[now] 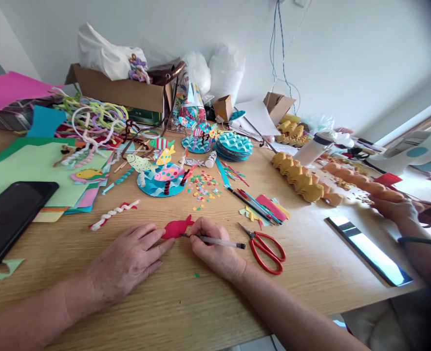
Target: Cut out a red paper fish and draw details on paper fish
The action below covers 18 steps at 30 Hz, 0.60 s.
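Note:
A red paper fish lies on the wooden table in front of me. My left hand rests flat at its left end, fingertips pressing on its edge. A pen with a clear barrel is gripped in my right hand, its tip at the lower right edge of the fish. Red-handled scissors lie just right of that hand. Left of the fish is a twisted white and red pipe cleaner. Beyond it stands a round blue wave base bearing several coloured paper fish.
Confetti dots, several pens and stacked blue wavy discs sit farther back. A black phone and coloured paper are at left. At right, another person's hands work by egg-carton strips and a second phone.

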Each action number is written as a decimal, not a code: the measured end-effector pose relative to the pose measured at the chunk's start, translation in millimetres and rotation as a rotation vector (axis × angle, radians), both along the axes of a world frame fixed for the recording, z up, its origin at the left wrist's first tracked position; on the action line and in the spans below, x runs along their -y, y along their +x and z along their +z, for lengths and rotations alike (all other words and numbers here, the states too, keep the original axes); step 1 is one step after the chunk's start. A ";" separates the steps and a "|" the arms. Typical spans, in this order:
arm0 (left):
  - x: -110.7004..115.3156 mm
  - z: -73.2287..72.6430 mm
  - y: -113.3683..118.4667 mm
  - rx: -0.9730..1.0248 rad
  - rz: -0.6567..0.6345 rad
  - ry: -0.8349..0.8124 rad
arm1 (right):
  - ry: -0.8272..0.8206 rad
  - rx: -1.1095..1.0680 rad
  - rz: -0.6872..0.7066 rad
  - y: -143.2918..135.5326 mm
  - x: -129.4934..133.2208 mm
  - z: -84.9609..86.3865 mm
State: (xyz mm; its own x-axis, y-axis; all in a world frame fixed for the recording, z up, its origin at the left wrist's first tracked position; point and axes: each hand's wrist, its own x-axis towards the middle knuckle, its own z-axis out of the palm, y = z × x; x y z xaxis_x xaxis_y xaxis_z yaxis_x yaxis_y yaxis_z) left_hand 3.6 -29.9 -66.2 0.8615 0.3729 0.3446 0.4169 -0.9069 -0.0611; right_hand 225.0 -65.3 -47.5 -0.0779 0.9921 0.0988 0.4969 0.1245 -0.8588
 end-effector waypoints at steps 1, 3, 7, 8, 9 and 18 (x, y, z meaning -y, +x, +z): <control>0.1 1.4 0.5 -0.007 0.004 -0.013 | 0.002 -0.008 -0.003 0.2 0.0 0.1; 0.7 5.1 2.3 -0.021 0.020 -0.052 | -0.010 -0.004 0.005 0.1 0.0 1.5; 3.1 14.1 8.6 -0.054 0.064 -0.156 | -0.024 0.014 0.020 -0.3 -0.1 5.6; 3.7 15.6 10.1 -0.063 0.069 -0.170 | -0.019 0.015 0.019 -0.2 -0.2 5.6; 4.3 16.5 11.3 -0.070 0.073 -0.173 | -0.015 0.015 0.016 0.0 -0.4 4.8; 6.5 6.0 9.5 -0.032 0.059 -0.029 | 0.021 -0.086 -0.085 3.3 -6.1 -6.1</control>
